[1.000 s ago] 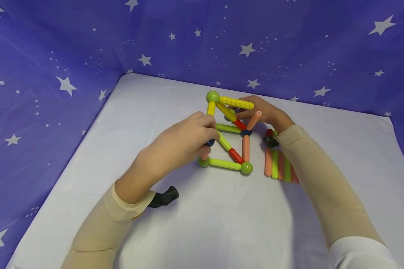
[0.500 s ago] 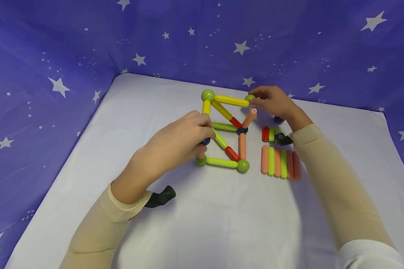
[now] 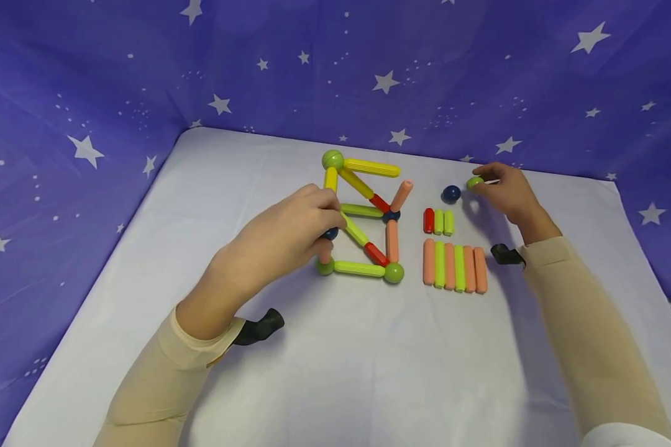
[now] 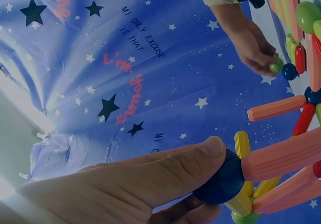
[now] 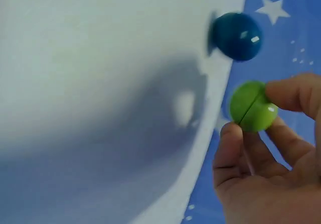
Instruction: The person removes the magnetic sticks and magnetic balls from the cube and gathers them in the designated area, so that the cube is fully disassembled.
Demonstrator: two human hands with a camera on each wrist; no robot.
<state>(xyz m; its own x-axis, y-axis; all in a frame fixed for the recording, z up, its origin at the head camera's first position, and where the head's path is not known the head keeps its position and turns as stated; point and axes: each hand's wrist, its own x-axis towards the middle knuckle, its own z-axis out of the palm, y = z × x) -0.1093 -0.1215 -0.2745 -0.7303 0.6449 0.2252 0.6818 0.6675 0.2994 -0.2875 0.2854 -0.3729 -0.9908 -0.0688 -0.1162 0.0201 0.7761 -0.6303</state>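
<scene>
My left hand [image 3: 282, 239] pinches a dark blue ball [image 4: 223, 179] at a corner of a frame built of rods and balls; a pink rod [image 4: 281, 156] joins that ball. Between thumb and fingertips, my right hand [image 3: 509, 191] holds a green ball [image 5: 253, 106], right of the frame. Beside it a loose dark blue ball [image 3: 451, 194] lies on the table. At the frame's back, a green ball [image 3: 333, 159] bears a yellow rod [image 3: 371, 167] whose right end is free. A pink rod [image 3: 402, 195] sticks up from another blue ball [image 3: 391, 215]. The left hand hides part of the frame.
Right of the frame lie a row of pink and green rods [image 3: 450, 267] and, behind them, short red and green rods [image 3: 438, 221]. A white cloth [image 3: 335, 360] covers the table. Starry blue fabric [image 3: 291, 68] rises behind and at the left.
My right hand has moved right, carrying the green ball from the yellow rod's end to beyond the loose blue ball. The left hand keeps its hold on the frame.
</scene>
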